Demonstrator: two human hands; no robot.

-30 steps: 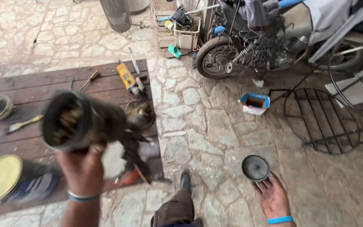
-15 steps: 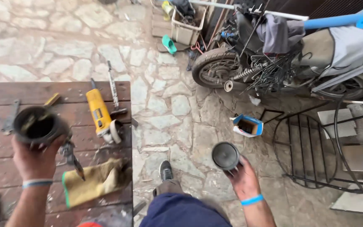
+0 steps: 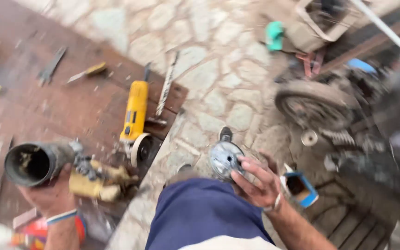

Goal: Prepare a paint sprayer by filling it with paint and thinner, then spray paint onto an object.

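My left hand [image 3: 51, 196] grips a dark metal pipe [image 3: 33, 162], its open end facing the camera, low at the left over a brown wooden table [image 3: 75, 106]. My right hand [image 3: 258, 180] holds a round grey metal disc [image 3: 225, 159] by its edge, in front of my blue-clad knee [image 3: 200, 208]. A yellow angle grinder [image 3: 135, 118] lies on the table between the two hands. A yellow glove [image 3: 98, 180] lies just right of the pipe.
Hand tools, among them a file [image 3: 166, 85], lie scattered on the table. A motorcycle wheel [image 3: 315, 109] stands at right on the stone floor. A small blue-rimmed container [image 3: 299, 187] sits near my right hand. A metal grate [image 3: 348, 227] is at bottom right.
My right hand has lifted the disc off the floor up toward my knee. The view has swung left and blurred. My left hand has kept the pipe, lower in view.
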